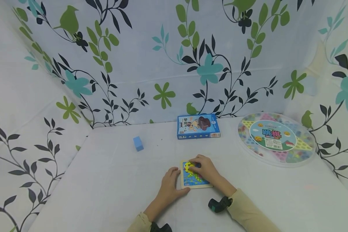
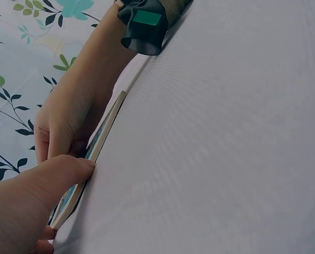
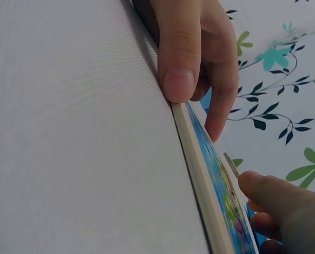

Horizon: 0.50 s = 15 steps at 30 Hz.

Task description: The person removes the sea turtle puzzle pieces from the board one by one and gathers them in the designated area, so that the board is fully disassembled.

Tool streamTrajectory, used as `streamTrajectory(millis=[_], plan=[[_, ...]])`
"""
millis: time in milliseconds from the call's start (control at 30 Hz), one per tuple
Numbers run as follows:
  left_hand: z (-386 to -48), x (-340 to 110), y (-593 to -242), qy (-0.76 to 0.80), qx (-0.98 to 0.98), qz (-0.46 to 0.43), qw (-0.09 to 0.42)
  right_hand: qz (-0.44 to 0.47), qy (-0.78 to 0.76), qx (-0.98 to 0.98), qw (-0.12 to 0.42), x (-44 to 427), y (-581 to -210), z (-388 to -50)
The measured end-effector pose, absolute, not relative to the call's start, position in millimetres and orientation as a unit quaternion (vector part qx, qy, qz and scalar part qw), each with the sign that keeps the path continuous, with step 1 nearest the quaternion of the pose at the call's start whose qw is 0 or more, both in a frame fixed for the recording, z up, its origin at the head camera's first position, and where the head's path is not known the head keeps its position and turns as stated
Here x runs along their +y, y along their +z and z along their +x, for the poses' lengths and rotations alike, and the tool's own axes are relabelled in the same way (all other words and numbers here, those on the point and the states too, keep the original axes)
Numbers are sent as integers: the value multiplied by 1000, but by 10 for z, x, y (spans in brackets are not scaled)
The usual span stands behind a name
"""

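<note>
A small picture board [image 1: 195, 184], blue with yellow and green shapes and a pale wooden rim, lies flat in the head view. My left hand [image 1: 169, 187] grips it at its left and near edges, the thumb on the near rim, also seen in the left wrist view [image 2: 36, 198]. Over the upper part of the board is my right hand [image 1: 206, 168]. In the right wrist view my right hand [image 3: 287, 206] pinches a thin flat piece [image 3: 231, 164], tilted up at the far side of the board [image 3: 192, 169]. Its printed face cannot be made out.
Left of the board and farther back lies a light blue block [image 1: 138, 143]. Behind the board is a blue game box [image 1: 198, 126]. A round, clear-lidded game set [image 1: 276, 138] rests at the right. Patterned cloth [image 1: 162, 64] hangs behind the white-covered table [image 1: 110, 180].
</note>
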<state>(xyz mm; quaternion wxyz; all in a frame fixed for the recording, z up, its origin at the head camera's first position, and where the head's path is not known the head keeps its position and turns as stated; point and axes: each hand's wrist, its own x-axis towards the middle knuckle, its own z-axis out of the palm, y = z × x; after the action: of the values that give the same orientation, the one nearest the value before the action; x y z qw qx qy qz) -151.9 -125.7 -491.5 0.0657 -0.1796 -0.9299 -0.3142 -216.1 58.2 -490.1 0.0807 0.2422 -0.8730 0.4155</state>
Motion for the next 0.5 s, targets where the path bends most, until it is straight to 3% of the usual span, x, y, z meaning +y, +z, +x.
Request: streamTrajectory(millis=[500], plan=[[-1533,-1266,-4935,-318,-926,-188,75,257,433,-862,62,651,-4867,-2201]])
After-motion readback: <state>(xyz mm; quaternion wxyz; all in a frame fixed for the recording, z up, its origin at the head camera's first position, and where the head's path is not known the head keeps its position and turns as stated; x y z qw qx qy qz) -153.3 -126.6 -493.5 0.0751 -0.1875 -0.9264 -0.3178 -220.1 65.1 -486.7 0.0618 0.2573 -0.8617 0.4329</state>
